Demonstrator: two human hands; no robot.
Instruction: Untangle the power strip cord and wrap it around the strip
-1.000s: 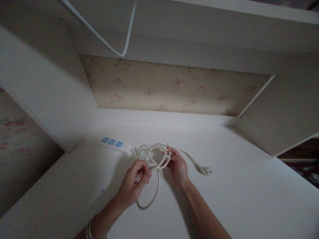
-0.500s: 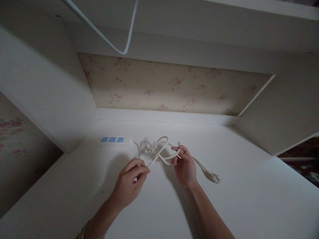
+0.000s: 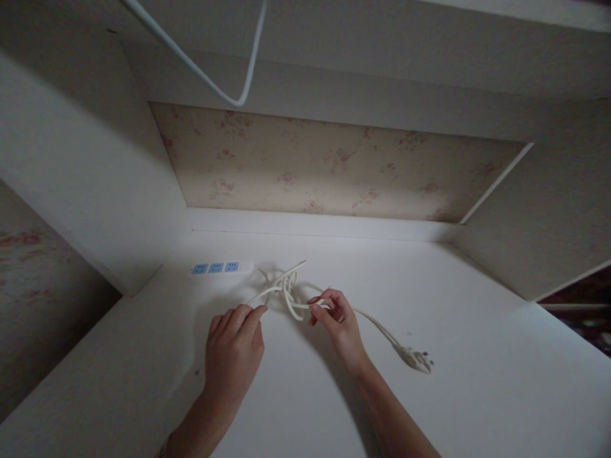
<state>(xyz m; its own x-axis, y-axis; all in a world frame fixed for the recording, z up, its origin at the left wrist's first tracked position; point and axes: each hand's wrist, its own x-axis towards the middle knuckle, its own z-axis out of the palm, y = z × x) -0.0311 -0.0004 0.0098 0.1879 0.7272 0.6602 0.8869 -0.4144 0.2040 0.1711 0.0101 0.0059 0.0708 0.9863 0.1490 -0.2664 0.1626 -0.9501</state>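
Probably light, springy cord [image 3: 285, 286], best held by single strands; my left hand [image 3: 233, 350] and right hand [image 3: 340, 326] pinch it, nearly closed.

Looks dim and greyish overall, brightest toward the back of the white desktop [image 3: 372, 264]. Throws soft shadows to the left of the left hand [image 3: 235, 346] and right hand [image 3: 338, 324]. Darkens beneath the shelf [image 3: 382, 44], blurs slightly at the plug [image 3: 416, 360], and stretches toward the edges.

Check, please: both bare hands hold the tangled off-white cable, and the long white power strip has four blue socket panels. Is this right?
Not four: the long white power strip has three blue socket panels, as the head view shows.
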